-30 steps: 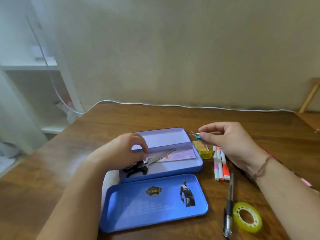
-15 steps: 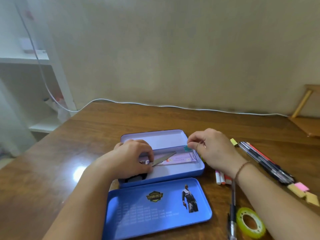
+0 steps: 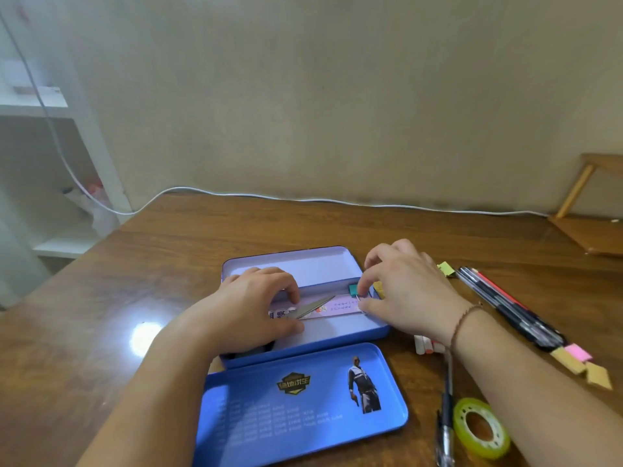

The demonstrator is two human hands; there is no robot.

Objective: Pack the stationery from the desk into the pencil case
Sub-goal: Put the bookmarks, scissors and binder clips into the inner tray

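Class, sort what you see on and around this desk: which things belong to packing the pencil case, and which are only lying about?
Belongs to the job:
pencil case
lid
scissors
binder clip
pens
markers
black pen
tape roll
sticky notes

Lying about:
white cable
shelf
wooden frame

Wooden desk [image 3: 337, 227]: open pencil case [image 3: 377, 332], its lid [image 3: 256, 423], pens [image 3: 505, 305], tape roll [image 3: 480, 428], sticky notes [image 3: 586, 365] and white cable [image 3: 371, 204] are borne.
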